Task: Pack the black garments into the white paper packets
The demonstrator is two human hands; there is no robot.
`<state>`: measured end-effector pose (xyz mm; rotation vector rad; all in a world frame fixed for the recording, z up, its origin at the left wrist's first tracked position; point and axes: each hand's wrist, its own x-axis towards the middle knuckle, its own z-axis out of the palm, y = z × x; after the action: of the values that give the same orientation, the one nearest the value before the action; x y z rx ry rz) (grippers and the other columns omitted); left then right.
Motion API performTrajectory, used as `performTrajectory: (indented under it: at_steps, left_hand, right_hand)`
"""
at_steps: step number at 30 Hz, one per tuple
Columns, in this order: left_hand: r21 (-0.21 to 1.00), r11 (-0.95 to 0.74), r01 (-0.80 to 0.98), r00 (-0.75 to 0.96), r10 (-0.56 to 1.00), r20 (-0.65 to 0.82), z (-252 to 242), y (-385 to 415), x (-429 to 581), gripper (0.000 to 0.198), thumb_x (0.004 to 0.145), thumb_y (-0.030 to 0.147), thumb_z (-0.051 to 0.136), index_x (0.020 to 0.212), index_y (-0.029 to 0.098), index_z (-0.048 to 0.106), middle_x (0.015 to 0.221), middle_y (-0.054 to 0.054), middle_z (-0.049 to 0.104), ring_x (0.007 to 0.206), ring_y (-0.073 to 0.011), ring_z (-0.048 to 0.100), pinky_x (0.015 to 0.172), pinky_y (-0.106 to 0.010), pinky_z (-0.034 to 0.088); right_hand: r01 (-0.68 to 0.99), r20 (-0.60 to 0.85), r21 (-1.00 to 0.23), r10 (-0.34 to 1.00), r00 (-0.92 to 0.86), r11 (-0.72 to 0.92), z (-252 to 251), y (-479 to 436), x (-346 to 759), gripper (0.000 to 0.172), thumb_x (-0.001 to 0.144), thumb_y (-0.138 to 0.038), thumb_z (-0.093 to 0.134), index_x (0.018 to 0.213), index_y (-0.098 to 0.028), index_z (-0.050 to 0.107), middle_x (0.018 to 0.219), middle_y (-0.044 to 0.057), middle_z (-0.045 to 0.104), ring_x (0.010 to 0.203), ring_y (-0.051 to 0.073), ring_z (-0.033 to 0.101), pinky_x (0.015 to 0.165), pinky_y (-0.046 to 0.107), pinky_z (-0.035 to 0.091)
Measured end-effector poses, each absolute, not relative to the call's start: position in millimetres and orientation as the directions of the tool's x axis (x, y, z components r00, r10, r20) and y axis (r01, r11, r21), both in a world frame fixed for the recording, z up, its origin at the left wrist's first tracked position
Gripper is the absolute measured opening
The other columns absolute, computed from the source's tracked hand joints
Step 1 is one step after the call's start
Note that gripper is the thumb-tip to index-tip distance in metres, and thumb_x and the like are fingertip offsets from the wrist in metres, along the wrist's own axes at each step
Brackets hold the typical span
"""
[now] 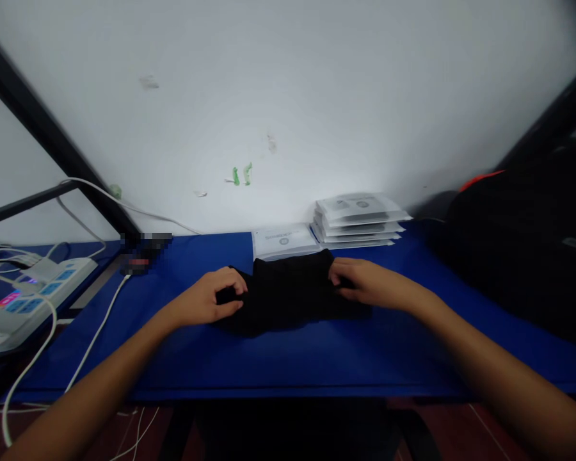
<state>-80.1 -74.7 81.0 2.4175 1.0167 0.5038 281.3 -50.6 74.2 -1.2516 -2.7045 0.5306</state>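
Observation:
A piece of black cloth point(290, 291), seemingly folded, lies on the blue tabletop. Its exact kind cannot be made out in the dark fabric. My left hand point(216, 298) is at the cloth's left end, thumb and fingers curled around the fabric there. At the opposite end, my right hand point(360, 282) grips the cloth between bent fingers and thumb. Just behind the cloth lies a flat white printed packet point(285, 241), its front edge against or under the fabric.
Several similar packets point(360, 221) are stacked behind my right hand, by the white wall point(288, 96). A large black bag-like thing point(523, 237) fills the right side. To the left are a white power strip point(43, 294), tangled cables and a blurred dark object point(146, 253) on the blue table point(288, 365).

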Motion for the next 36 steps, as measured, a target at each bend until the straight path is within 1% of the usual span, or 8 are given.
performTrajectory:
  at_steps: [4, 7, 12, 16, 20, 26, 31, 36]
  left_hand:
    - [0.8, -0.406, 0.442, 0.836, 0.509, -0.204, 115.4, -90.9, -76.1, 0.017, 0.083, 0.035, 0.066, 0.093, 0.022, 0.061, 0.087, -0.002, 0.071, 0.076, -0.0166, 0.066, 0.07, -0.03, 0.051]
    - [0.816, -0.309, 0.489, 0.809, 0.512, -0.291, 113.8, -92.1, -64.2, 0.024, 0.087, 0.041, 0.063, 0.1, 0.021, 0.06, 0.084, -0.003, 0.073, 0.068, -0.0161, 0.067, 0.06, -0.026, 0.051]
    - [0.501, -0.581, 0.641, 0.644, 0.762, 0.06, 75.5, -78.0, -28.7, 0.037, 0.09, 0.047, 0.059, 0.116, 0.021, 0.058, 0.119, -0.01, 0.064, 0.107, -0.0237, 0.062, 0.091, -0.038, 0.051]
    - [0.281, -0.638, 0.717, 0.666, 0.746, -0.01, 57.6, -70.6, -13.4, 0.076, 0.084, 0.06, 0.061, 0.144, 0.019, 0.038, 0.156, -0.015, 0.031, 0.143, -0.0327, 0.029, 0.116, -0.051, 0.024]
    - [0.229, -0.641, 0.732, 0.681, 0.697, -0.225, 57.2, -70.4, -18.1, 0.106, 0.073, 0.076, 0.062, 0.153, 0.02, 0.022, 0.16, -0.016, 0.016, 0.147, -0.0374, 0.017, 0.117, -0.059, 0.014]
    - [0.23, -0.638, 0.735, 0.678, 0.699, -0.229, 50.4, -73.4, -28.4, 0.112, 0.069, 0.081, 0.061, 0.154, 0.021, 0.018, 0.161, -0.014, 0.012, 0.148, -0.037, 0.015, 0.117, -0.057, 0.013]
    - [0.277, -0.635, 0.721, 0.663, 0.748, -0.011, 52.8, -55.9, -33.5, 0.111, 0.069, 0.077, 0.065, 0.153, 0.023, 0.016, 0.158, -0.019, 0.024, 0.142, -0.041, 0.029, 0.112, -0.06, 0.026]
    - [0.366, -0.641, 0.675, 0.475, 0.757, 0.449, 73.4, -39.1, -29.4, 0.1, 0.071, 0.066, 0.073, 0.147, 0.02, 0.026, 0.145, -0.022, 0.038, 0.126, -0.0369, 0.048, 0.101, -0.052, 0.046]
  right_hand:
    - [0.699, -0.235, -0.566, 0.728, -0.645, 0.437, 101.7, -84.2, 291.4, 0.014, 0.079, -0.03, 0.065, 0.091, -0.023, 0.061, 0.085, 0.002, 0.067, 0.074, 0.019, 0.061, 0.065, 0.029, 0.046]
    - [0.659, -0.248, -0.648, 0.713, -0.656, 0.382, 113.8, -86.6, 295.4, 0.024, 0.083, -0.045, 0.061, 0.094, -0.024, 0.063, 0.084, 0.003, 0.069, 0.075, 0.02, 0.064, 0.066, 0.03, 0.05]
    - [0.832, 0.279, -0.17, 0.836, -0.473, 0.528, 109.2, -19.9, 318.5, 0.03, 0.088, -0.032, 0.047, 0.11, -0.017, 0.061, 0.112, 0.015, 0.066, 0.105, 0.03, 0.06, 0.091, 0.044, 0.047]
    - [0.921, 0.296, 0.176, 0.874, -0.386, 0.347, 96.7, 39.7, 343.1, 0.051, 0.079, -0.019, 0.051, 0.128, -0.009, 0.053, 0.131, 0.021, 0.057, 0.116, 0.035, 0.054, 0.092, 0.046, 0.045]
    - [0.906, 0.282, 0.311, 0.883, -0.375, 0.286, 84.6, 64.3, 351.9, 0.052, 0.077, -0.015, 0.051, 0.129, -0.013, 0.052, 0.125, 0.017, 0.062, 0.106, 0.03, 0.059, 0.083, 0.04, 0.046]
    - [0.919, 0.475, 0.348, 0.811, -0.342, 0.185, 79.1, 57.6, 334.1, 0.03, 0.083, -0.014, 0.046, 0.109, -0.011, 0.062, 0.103, 0.017, 0.066, 0.097, 0.031, 0.056, 0.075, 0.038, 0.038]
    - [0.918, 0.675, 0.295, 0.622, -0.397, 0.266, 87.2, 9.2, 280.4, 0.032, 0.085, -0.019, 0.051, 0.116, -0.012, 0.059, 0.103, 0.016, 0.066, 0.091, 0.03, 0.052, 0.071, 0.037, 0.034]
    - [0.737, 0.572, 0.355, 0.49, -0.658, 0.575, 73.5, -34.8, 224.1, 0.028, 0.091, -0.013, 0.046, 0.116, -0.015, 0.059, 0.1, 0.011, 0.068, 0.086, 0.025, 0.05, 0.071, 0.037, 0.033]
